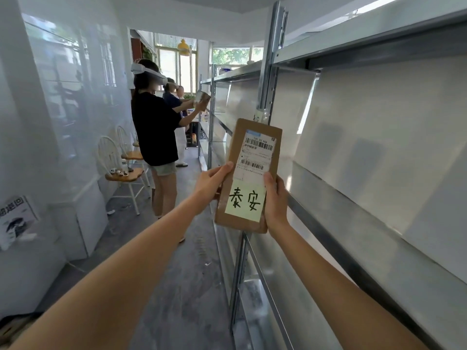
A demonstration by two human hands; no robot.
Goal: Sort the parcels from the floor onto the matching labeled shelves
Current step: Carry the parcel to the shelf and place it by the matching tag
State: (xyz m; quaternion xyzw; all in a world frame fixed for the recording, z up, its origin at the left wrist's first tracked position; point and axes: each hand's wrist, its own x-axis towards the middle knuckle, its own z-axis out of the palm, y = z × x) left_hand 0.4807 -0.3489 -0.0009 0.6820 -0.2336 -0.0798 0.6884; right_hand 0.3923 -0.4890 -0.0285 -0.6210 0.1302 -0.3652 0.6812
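Head view: both hands hold a flat brown parcel (249,174) upright in the air in front of the metal shelf upright (267,72). The left hand (211,181) grips its left edge, the right hand (275,200) its right edge near the bottom corner. The shelf (379,215) to the right lies bare. On the left, the aisle floor (187,274) is open up to a person (155,127) standing farther along.

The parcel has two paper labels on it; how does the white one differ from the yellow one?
The white label is printed, with barcodes and small type; the yellow note carries two large handwritten characters. The white label sits on the upper half of the parcel, the yellow note on the lower half. Both lie flat on its front.
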